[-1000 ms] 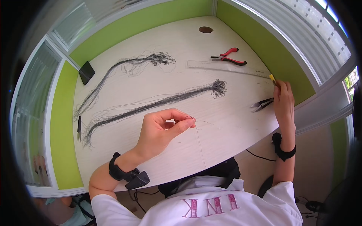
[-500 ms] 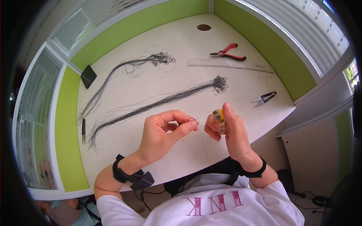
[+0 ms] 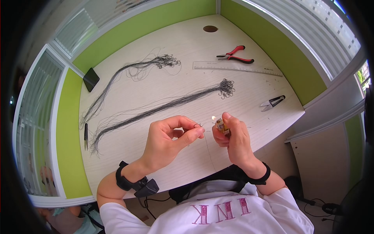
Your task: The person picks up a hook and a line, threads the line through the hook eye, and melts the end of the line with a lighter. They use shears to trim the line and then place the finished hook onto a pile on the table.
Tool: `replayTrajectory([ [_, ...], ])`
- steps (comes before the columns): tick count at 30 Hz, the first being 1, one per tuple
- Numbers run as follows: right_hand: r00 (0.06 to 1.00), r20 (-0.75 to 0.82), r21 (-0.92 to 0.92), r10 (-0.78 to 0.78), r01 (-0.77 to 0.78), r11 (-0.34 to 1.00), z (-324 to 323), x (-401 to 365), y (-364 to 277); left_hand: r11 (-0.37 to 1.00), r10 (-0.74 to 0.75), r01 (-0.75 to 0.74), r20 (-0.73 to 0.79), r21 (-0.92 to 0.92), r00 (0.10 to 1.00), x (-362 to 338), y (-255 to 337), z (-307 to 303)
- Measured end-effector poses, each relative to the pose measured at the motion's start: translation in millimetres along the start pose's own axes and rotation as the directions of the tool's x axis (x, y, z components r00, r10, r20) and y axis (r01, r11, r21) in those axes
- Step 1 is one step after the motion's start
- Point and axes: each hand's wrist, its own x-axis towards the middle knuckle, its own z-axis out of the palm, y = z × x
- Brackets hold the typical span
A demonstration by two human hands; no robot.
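Observation:
Between the thumb and fingertips of my left hand [image 3: 167, 141] is a small dark fish hook [image 3: 197, 125]. A thin line [image 3: 210, 150] hangs from it over the table's front edge. My right hand [image 3: 237, 138] grips a yellow lighter [image 3: 221, 125], thumb at its top. A small bright flame [image 3: 213, 117] shows just above the lighter, apart from the hook and to its right. Beyond my hands lies a bundle of hooks [image 3: 226, 89] with long dark lines [image 3: 163, 108] trailing left. A second hook bundle [image 3: 166, 61] lies farther back.
Red-handled pliers [image 3: 236, 55] and a clear ruler [image 3: 237, 68] lie at the back right. Thread snips [image 3: 272, 103] rest near the right edge. Black-handled tweezers [image 3: 86, 136] and a dark phone-like object [image 3: 91, 80] are at the left. Green partitions [image 3: 280, 50] border the table [image 3: 128, 163].
My right hand has tilted the lighter toward the left, and a flame has appeared at it. My left hand stays in place with the hook.

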Motion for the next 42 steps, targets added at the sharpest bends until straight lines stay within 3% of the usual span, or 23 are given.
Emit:
replayTrajectory([
  [13,0.999,0.034,-0.055,0.009,-0.007,0.998,1,0,0,1.0,0.006,-0.006,0.018,0.003,1.0,0,-3,-1],
  [16,0.998,0.044,0.017,-0.055,0.054,0.998,-5,2,6,1.0,0.0,0.0,0.009,0.005,1.0,0,-2,-1],
  [18,0.942,-0.002,0.015,-0.335,0.335,0.942,3,1,5,1.0,-0.011,0.011,0.003,-0.001,1.0,0,-2,-1],
  [21,0.922,0.084,-0.136,-0.379,0.387,0.912,3,2,1,1.0,-0.004,0.004,0.008,-0.021,1.0,1,-5,0],
  [25,0.911,0.173,-0.107,-0.374,0.395,0.912,1,4,0,1.0,-0.002,0.002,0.009,0.017,1.0,1,-7,-2],
  [31,0.87,0.238,-0.312,-0.433,0.49,0.814,-5,5,-1,0.997,-0.033,0.029,0.054,0.066,0.998,1,-5,-2],
  [34,0.88,0.181,-0.357,-0.439,0.475,0.804,-7,8,0,0.998,-0.052,0.053,0.062,-0.017,0.997,1,0,-1],
  [36,0.77,0.249,-0.366,-0.587,0.636,0.679,-10,11,-2,0.986,-0.123,0.128,0.054,-0.108,0.991,2,6,0],
  [42,0.735,0.321,-0.336,-0.597,0.678,0.654,-10,13,-4,0.955,-0.213,0.245,0.185,-0.167,0.959,4,5,-9],
])
